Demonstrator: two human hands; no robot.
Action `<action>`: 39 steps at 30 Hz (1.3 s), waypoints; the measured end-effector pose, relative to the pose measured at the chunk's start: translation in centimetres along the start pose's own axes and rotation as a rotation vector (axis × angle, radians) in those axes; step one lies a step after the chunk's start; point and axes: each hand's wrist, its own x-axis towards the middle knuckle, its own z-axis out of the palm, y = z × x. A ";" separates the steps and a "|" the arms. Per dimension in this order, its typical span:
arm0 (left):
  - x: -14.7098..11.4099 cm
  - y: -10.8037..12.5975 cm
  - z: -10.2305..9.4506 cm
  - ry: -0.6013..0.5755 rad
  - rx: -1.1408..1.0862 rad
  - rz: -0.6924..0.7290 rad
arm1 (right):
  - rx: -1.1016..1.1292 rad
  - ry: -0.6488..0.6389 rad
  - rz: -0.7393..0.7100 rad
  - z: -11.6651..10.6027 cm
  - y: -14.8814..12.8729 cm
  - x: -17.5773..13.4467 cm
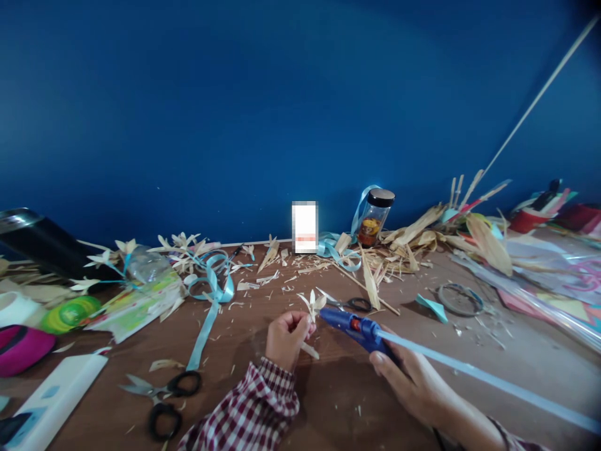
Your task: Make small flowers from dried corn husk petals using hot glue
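Near the middle of the table, my left hand (290, 338) pinches a small pale flower (313, 305) that looks made of dried husk, petals pointing up. A loose husk strip (310, 351) shows just below those fingers. My right hand (408, 373) is wrapped around a blue glue gun (350, 326), its nozzle close to the flower's right side; whether they touch I cannot tell. A long translucent glue stick (469, 371) sticks out of the gun's back toward the lower right. Behind the gun lie small black-handled scissors (359, 304).
Larger open scissors (164, 394) and a white power strip (61, 398) lie at the left. Light blue ribbon (206, 332), finished flowers (181, 244) and a dark bottle (51, 241) are beyond. A glass jar (370, 219), husks (417, 228) and a tape ring (460, 299) stand or lie toward the right.
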 end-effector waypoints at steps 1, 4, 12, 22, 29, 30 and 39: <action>0.0 0.1 0.1 0.000 -0.005 -0.002 | -0.029 -0.011 -0.005 0.1 -0.1 0.0; 0.0 0.2 0.3 0.001 -0.028 -0.006 | -0.131 -0.037 -0.033 0.3 -0.3 0.0; -0.1 0.2 0.4 0.018 -0.049 -0.014 | -0.173 -0.052 -0.030 0.5 0.4 -0.2; -0.1 0.4 0.3 0.006 -0.007 -0.005 | -0.086 -0.133 0.006 0.3 0.3 0.0; 0.0 0.2 0.3 0.001 0.005 0.009 | -0.068 -0.153 0.003 -0.1 -0.4 0.1; 0.0 0.1 0.3 -0.002 0.005 0.009 | -0.067 -0.154 -0.004 -0.1 -0.4 0.1; 0.2 0.0 0.0 -0.007 0.036 0.003 | -0.023 -0.118 0.004 0.1 -0.5 0.2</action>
